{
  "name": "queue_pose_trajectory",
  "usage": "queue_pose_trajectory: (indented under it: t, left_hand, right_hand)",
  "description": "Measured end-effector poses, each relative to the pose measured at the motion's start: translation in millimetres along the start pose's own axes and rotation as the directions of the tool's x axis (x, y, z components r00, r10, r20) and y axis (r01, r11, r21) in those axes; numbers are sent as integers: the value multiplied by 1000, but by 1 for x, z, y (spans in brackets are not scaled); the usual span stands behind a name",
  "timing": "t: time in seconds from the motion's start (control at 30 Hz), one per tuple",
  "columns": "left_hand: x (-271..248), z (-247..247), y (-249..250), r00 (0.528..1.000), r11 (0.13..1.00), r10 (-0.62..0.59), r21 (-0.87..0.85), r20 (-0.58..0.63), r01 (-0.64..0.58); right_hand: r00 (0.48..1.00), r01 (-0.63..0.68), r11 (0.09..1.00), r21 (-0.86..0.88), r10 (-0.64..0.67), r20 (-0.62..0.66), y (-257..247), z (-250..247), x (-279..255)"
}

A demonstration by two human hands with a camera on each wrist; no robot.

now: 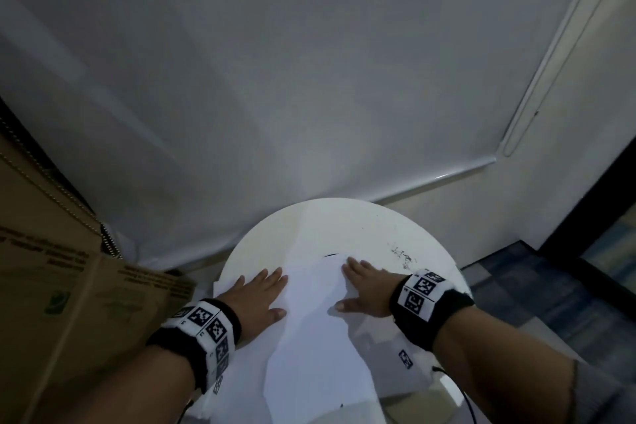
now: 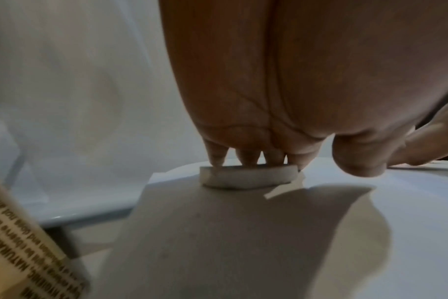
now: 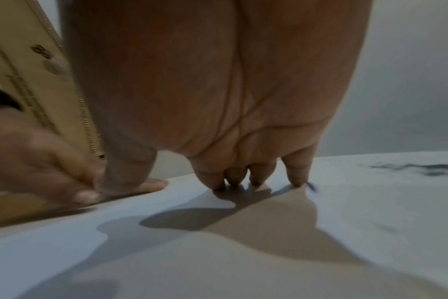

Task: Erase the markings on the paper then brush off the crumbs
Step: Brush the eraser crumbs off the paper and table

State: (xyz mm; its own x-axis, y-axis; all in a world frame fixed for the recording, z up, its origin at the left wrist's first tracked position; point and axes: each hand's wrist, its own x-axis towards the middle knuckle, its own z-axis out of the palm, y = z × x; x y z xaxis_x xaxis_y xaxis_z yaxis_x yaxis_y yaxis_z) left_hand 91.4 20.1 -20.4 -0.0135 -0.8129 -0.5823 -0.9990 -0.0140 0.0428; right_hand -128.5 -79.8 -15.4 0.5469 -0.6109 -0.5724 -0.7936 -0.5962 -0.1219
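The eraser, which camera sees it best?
The left wrist view: the white eraser lies on the paper under the left hand's fingertips. The head view hides it beneath that hand; the right wrist view misses it.

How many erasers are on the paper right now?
1. The white eraser lies flat on the paper, under the fingertips of the left hand. The head view hides it; others may be hidden.

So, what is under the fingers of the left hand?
Under the left hand's fingertips lies a flat white eraser, pressed onto the paper. The head view hides it under the hand. Any markings below the eraser are covered.
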Motion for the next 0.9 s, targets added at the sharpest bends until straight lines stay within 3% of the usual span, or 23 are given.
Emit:
queue_pose_trajectory:
  t: [0.1,0.17,0.27,0.37,0.43,0.6,0.67,0.77,0.83,0.9]
  left_hand:
    - [1,1,-1,1000,1000,-22,12,6,22]
    - [4,2,-1,999,999,-46,26,2,46]
    - [9,1,-1,997,995,-82,56,-1,82]
    - [12,-1,0,995,993,-103,62,7,102]
    - [14,-3,-2,993,992,-115,60,14,114]
    - [20,-5,0,988,986,-156,54,13,155]
    - [23,-7,1,985,984,-170,54,3,170]
    - [26,-8,1,981,980,-192,47,7,192]
    - [28,-9,1,979,978,-205,48,10,204]
    - [30,-9,0,977,976,-211,53,9,210]
  right_hand:
    - [968,-248,969,4,247,-43,36,0,-4]
    - [944,-318,948,-8,316,-92,42,3,-12]
    - [991,-74,997,-2,73,-110,17,13,-26]
    - [985,173,985,-28,-173,2,-21,27,-38]
    - [985,168,985,-32,-166,50,-20,29,-39]
    - [991,-130,989,-68,128,-36,23,13,-33]
    - [998,-42,997,-69,39,-51,12,12,-37]
    - [986,167,986,-21,-166,30,-18,24,-43]
    - [987,155,988,-6,-155,48,-19,28,-40]
    - [1000,11,1000,7,-11,12,-3,24,-35]
